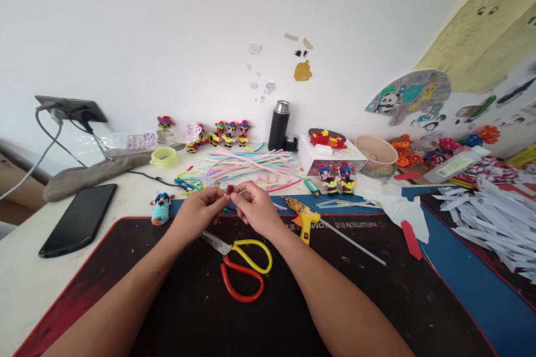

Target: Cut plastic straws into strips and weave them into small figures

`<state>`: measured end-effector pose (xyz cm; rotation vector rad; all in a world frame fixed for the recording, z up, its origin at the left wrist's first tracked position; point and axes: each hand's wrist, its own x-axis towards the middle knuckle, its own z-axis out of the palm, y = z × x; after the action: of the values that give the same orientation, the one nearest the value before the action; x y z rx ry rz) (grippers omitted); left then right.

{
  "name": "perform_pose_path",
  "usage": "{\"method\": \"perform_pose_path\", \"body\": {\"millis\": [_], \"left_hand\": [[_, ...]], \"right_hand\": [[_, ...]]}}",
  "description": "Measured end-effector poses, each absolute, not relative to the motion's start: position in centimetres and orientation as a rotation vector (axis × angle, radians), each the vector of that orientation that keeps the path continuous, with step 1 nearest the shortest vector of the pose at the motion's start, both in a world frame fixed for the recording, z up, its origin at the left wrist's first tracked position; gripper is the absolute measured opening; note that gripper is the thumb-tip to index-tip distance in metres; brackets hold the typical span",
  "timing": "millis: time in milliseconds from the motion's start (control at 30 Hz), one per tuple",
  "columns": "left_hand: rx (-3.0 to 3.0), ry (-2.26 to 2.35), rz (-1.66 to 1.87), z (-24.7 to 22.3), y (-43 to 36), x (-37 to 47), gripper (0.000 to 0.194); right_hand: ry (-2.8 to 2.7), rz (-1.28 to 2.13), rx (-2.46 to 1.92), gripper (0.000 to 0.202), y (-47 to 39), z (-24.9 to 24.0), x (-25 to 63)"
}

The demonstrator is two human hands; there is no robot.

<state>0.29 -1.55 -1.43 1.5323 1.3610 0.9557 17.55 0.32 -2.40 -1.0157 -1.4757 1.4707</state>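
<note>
Between my fingertips is a small dark-red fuzzy piece [230, 189], too small to make out its shape; it looks like pipe cleaner. My left hand [200, 211] pinches it from the left, and my right hand [256, 207] from the right, with the fingertips almost meeting. Just below my hands lie scissors [247, 270] with one yellow and one red handle, their blade tips hidden by my left hand. To the right of my right hand rests a yellow glue gun [307, 223] with a glue stick out of its back. A small blue figure [160, 209] stands left of my left hand.
Pastel pipe cleaners [251, 164] lie heaped behind my hands. A black thermos [278, 125], a white box [330, 156] and several small figures [230, 134] stand along the wall. A phone [79, 220] lies left; white paper strips [498, 223] pile up right. A black mat [335, 290] covers the front.
</note>
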Motion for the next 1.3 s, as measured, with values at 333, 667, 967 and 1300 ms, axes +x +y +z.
{"method": "perform_pose_path", "body": {"millis": [333, 667, 967, 1300], "left_hand": [[1.702, 1.470, 1.051, -1.8, -1.6, 0.5, 0.032], [1.519, 1.310, 1.182, -1.5, -1.6, 0.6, 0.038], [1.393, 1.256, 1.185, -1.5, -1.6, 0.5, 0.035], [1.130, 1.008, 1.126, -1.7, -1.5, -0.1, 0.033]], "right_hand": [[-1.533, 1.397, -1.023, 0.019, 0.7, -3.4, 17.7], [-1.471, 1.465, -0.982, 0.025, 0.5, -2.8, 17.6], [-1.486, 1.548, -0.962, 0.033, 0.1, -2.6, 17.3], [-1.445, 1.552, -0.903, 0.035, 0.1, -2.6, 17.2]]}}
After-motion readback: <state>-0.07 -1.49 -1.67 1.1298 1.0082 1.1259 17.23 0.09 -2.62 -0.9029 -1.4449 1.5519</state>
